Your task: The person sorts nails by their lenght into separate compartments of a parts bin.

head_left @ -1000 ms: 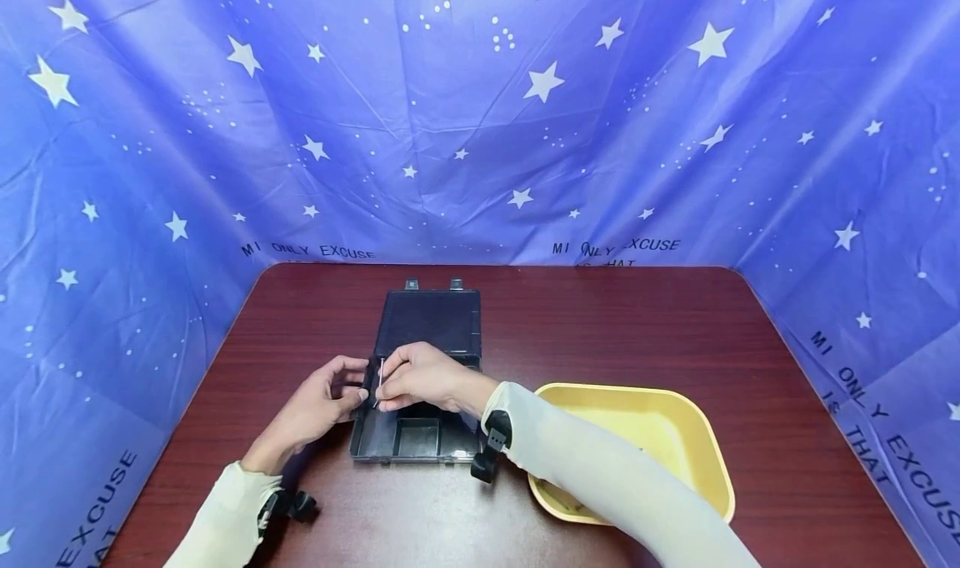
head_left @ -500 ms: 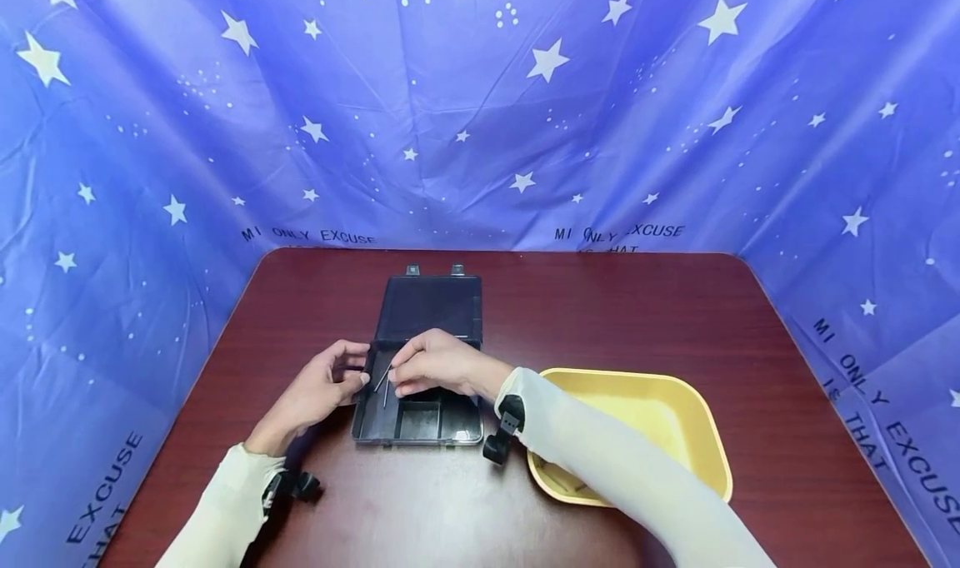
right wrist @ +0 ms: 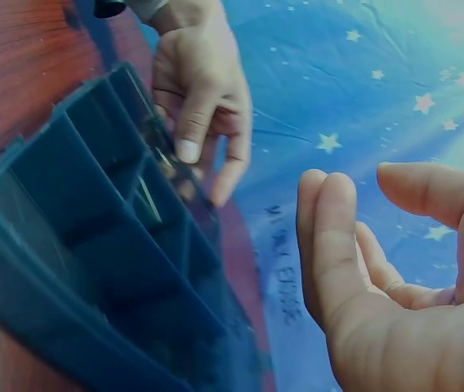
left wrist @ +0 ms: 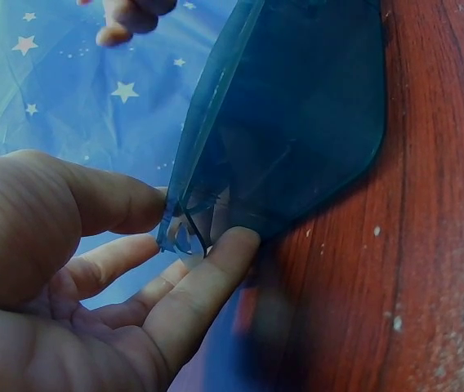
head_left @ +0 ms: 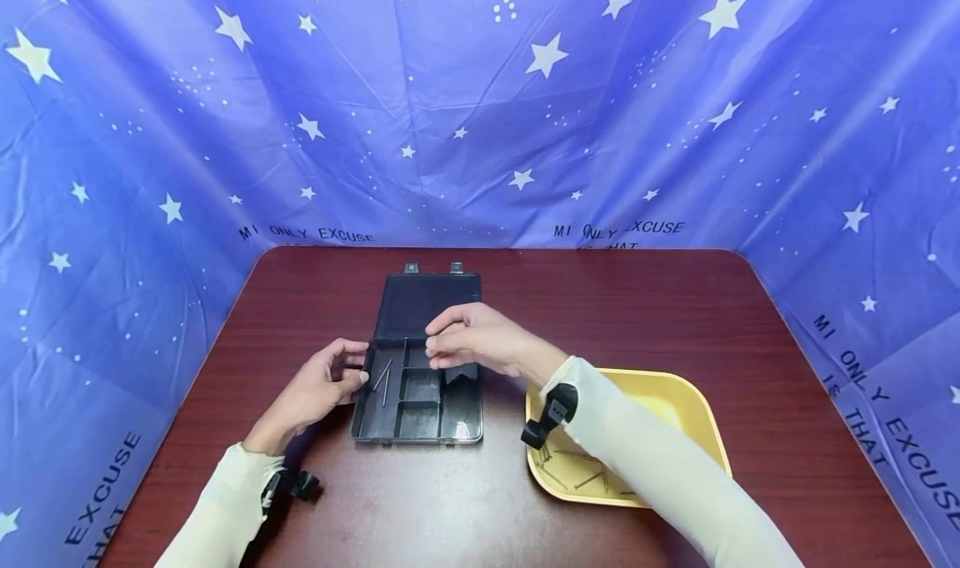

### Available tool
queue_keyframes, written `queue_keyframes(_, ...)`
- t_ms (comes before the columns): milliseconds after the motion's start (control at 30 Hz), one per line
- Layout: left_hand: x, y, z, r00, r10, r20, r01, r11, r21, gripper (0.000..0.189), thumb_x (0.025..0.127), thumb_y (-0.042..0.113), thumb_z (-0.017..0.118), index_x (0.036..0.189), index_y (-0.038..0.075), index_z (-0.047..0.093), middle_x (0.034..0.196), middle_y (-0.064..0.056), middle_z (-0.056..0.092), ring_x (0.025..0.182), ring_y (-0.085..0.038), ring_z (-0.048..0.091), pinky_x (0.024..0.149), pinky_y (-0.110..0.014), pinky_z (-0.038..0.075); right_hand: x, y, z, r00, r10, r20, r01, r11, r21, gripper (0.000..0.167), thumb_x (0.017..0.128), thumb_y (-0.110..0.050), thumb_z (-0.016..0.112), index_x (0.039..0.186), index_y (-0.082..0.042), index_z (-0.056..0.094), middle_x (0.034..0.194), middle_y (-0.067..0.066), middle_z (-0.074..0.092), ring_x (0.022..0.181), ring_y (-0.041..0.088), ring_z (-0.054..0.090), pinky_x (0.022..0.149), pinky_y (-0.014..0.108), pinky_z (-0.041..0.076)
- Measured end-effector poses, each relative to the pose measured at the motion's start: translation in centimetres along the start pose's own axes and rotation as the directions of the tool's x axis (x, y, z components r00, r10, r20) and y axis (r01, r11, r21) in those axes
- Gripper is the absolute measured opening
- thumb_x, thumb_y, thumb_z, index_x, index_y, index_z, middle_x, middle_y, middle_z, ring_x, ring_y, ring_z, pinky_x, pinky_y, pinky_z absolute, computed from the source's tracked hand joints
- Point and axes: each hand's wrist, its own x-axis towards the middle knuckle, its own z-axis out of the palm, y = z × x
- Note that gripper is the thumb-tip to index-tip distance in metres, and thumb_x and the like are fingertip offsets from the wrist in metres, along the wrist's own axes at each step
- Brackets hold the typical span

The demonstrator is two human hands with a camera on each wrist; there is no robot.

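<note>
A dark see-through compartment box (head_left: 418, 421) lies with its lid (head_left: 431, 308) folded back. Two thin nails (head_left: 386, 387) rest in its long left compartment. My left hand (head_left: 318, 385) holds the box by its left side; the left wrist view shows the thumb and fingers (left wrist: 203, 294) about its edge. Over the back right part of the box hovers my right hand (head_left: 483, 336), covering some of its compartments. In the right wrist view the thumb and fingers of that hand (right wrist: 403, 269) stand apart, with nothing between them.
A yellow tray (head_left: 678, 381) stands on the red-brown table (head_left: 622, 310) to the right, partly behind the right sleeve. Several nails (head_left: 591, 480) lie in its near part. A blue star-printed cloth (head_left: 480, 110) closes off the back and sides.
My right hand has let go of a nail, which now lies beside another in the left compartment. It has lifted and moved right. The left hand keeps its hold on the box.
</note>
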Motion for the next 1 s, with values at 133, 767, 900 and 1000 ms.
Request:
queue_keyframes(133, 0.0, 0.1, 0.1, 1.000, 0.003, 0.003, -0.003, 1.000, -0.008, 0.052, 0.102, 0.000, 0.065, 0.150, -0.001, 0.046, 0.137, -0.031, 0.056, 0.100, -0.014, 0.066, 0.076, -0.034, 0.063, -2.0, -0.9, -1.3, 1.000, -0.027, -0.011, 0.026, 0.999, -0.020, 0.027, 0.099, 0.002, 0.067, 0.124, 0.008, 0.058, 0.096, 0.012, 0.076, 0.085, 0.021, 0.076, 0.083, 0.032, 0.064)
queue_keyframes(767, 0.1, 0.3, 0.0, 1.000, 0.002, -0.009, -0.002, 1.000, 0.015, 0.051, 0.101, -0.001, 0.064, 0.149, -0.001, 0.047, 0.137, -0.030, 0.056, 0.099, -0.012, 0.066, 0.074, -0.033, 0.062, -11.5, -1.3, -7.5, 0.995, -0.057, -0.087, 0.025, 0.943, -0.332, 0.033, 0.096, -0.008, 0.074, 0.124, 0.004, 0.061, 0.101, 0.011, 0.076, 0.087, 0.019, 0.075, 0.082, 0.037, 0.064)
queue_keyframes(900, 0.0, 0.2, 0.0, 1.000, 0.003, -0.013, -0.003, 1.000, 0.016, 0.051, 0.101, -0.001, 0.064, 0.149, -0.001, 0.047, 0.137, -0.031, 0.056, 0.098, -0.013, 0.066, 0.074, -0.034, 0.062, -12.9, -0.6, -8.5, 0.994, -0.046, -0.097, 0.005, 0.924, -0.382, 0.034, 0.095, -0.008, 0.075, 0.124, 0.005, 0.062, 0.102, 0.017, 0.075, 0.089, 0.021, 0.075, 0.082, 0.038, 0.063)
queue_keyframes(1000, 0.0, 0.2, 0.0, 1.000, 0.001, -0.008, -0.001, 1.000, 0.013, 0.052, 0.101, -0.001, 0.064, 0.150, -0.001, 0.046, 0.136, -0.031, 0.055, 0.098, -0.012, 0.065, 0.073, -0.034, 0.062, -13.7, 0.0, -8.8, 0.994, -0.038, -0.106, -0.010, 0.909, -0.416, 0.037, 0.095, -0.009, 0.076, 0.123, 0.010, 0.061, 0.101, 0.017, 0.075, 0.088, 0.021, 0.074, 0.081, 0.037, 0.062)
